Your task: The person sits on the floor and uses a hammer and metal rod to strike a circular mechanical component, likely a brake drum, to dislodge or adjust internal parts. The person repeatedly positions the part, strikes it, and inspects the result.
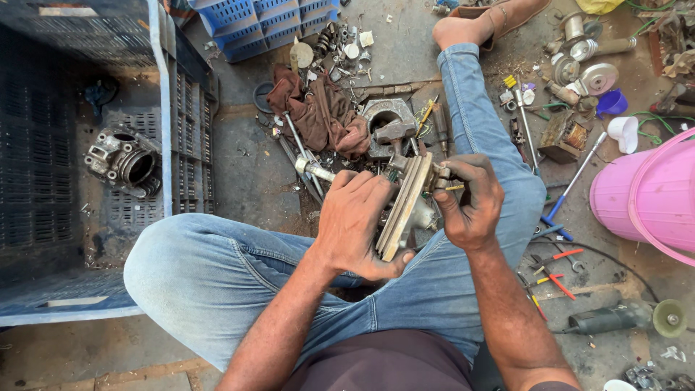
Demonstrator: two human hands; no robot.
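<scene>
- The person sits on the dirty concrete floor (246, 174) in blue jeans, one leg bent across the near side and the other stretched out to the far side.
- The left hand (355, 221) is wrapped around a flat, round, grey metal engine part made of stacked plates (403, 206). The thumb sits under the near edge.
- The right hand (469, 199) pinches a small bit at the far right edge of that same part (too small to tell what it is). A thin yellow-tipped tool (455, 188) pokes out between the fingers.
- The metal part is held up over the lap, standing on its edge, between both hands.
- On the floor just past the hands lie a crumpled brown rag (318, 116), a grey metal hammer (394, 134) and many small greasy metal bits.
- At the far left, a grey metal engine cylinder (124, 161) rests inside a big dark blue plastic crate (163, 108).
- At the right stands a pink plastic bucket (651, 203). Near it lie red-handled pliers (557, 271) and a dark green angle grinder (622, 317).
</scene>
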